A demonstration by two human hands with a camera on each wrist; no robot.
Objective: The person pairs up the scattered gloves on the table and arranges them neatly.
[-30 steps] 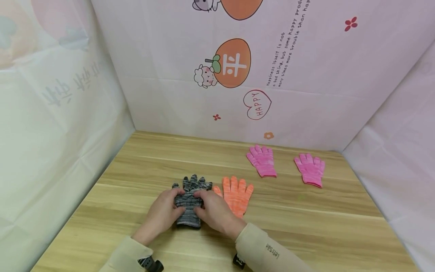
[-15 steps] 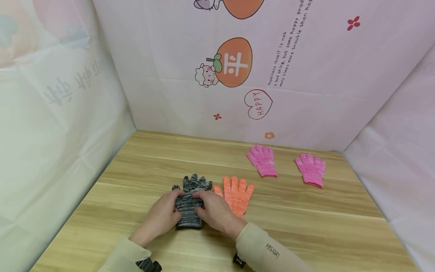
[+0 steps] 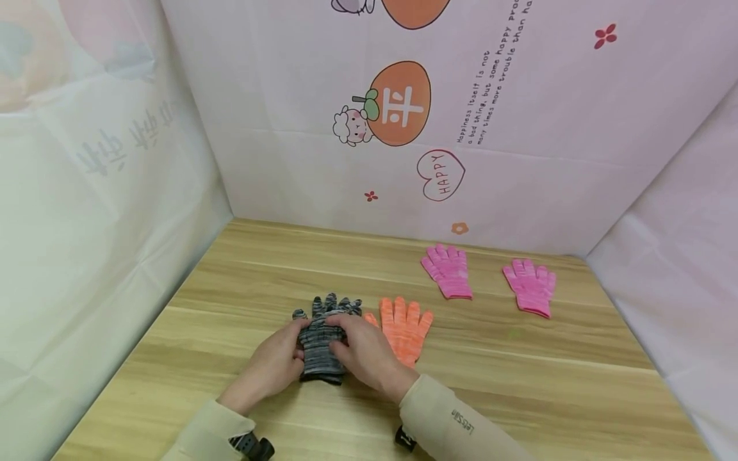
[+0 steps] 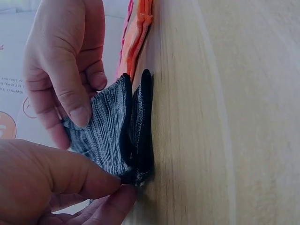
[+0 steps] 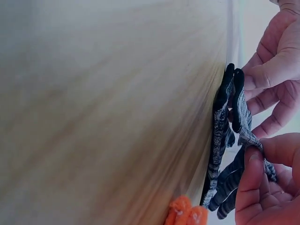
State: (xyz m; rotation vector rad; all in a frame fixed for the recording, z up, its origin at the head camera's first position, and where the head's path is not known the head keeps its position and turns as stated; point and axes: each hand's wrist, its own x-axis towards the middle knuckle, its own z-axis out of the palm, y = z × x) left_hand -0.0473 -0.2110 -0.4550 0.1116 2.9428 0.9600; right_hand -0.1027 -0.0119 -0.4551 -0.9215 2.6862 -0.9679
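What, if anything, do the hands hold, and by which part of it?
The upper grey glove: the left hand pinches one side, the right hand the opposite side.

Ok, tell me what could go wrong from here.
The upper grey glove may settle crooked, since its cuff stands apart from the lower grey glove. The right grip pinches the upper grey glove's edge, so the knit might bunch or slip. The orange glove could get nudged, as the right grip partly covers it in the head view.

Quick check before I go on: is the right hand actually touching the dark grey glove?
Touching. The right wrist view shows it: the right hand pinches the edge of the dark grey glove.
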